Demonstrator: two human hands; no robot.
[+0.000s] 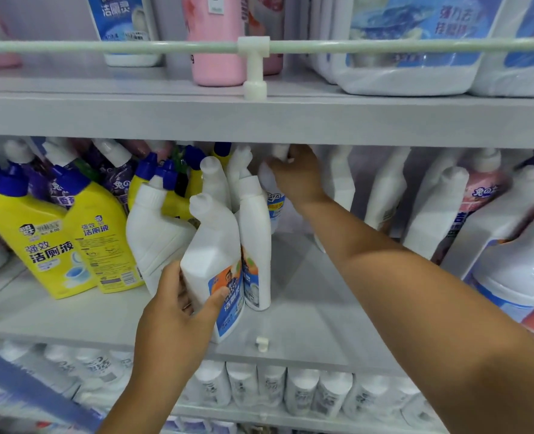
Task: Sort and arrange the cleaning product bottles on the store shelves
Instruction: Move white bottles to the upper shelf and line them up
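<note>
In the middle of the frame, the left hand [178,303] wraps its fingers and thumb around the low part of a white bottle [210,264] at the shelf [306,311] front. Higher up, the right hand [297,177] pinches a back bottle [273,186] by its neck. They look hard, smooth, maybe heavy. Hold the wide body.

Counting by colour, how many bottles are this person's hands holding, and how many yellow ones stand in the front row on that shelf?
White, held: 2, the front white bottle in the left hand and the rear white bottle in the right hand
Yellow, front row: 2, the left yellow bottle and the right yellow bottle
Total: 4
Partly hidden yellow bottles behind are not counted.
</note>
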